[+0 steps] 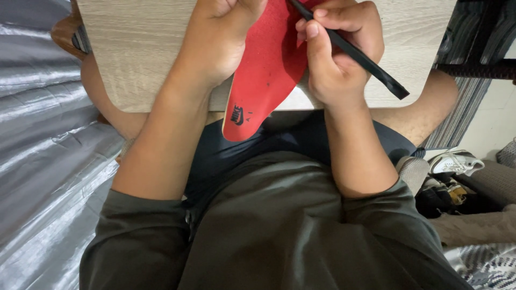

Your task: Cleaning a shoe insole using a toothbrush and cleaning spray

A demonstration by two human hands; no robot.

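Entry, as I read it from the head camera, with the wooden board [140,48] as landmark.

Red insole [266,70]: lies across the board's near edge, heel end hanging off it toward the lap, a dark logo on the heel. I judge the board serves as backing so the insole stays flat under pressure.

Left hand [217,40]: closed on the insole's left side, pinning it against the board; the fingertips run out of frame, so I cannot tell exactly how they grip.

Right hand [338,53]: closed around a slim black tool [365,59], held pen-fashion. The working end points to the insole's upper part, the flat end sticks out right, over the board.

Position: the insole sits between both hands, touching each.

Also noted: shoes [451,172] on the floor right of the board; silvery cloth [48,161] to its left.
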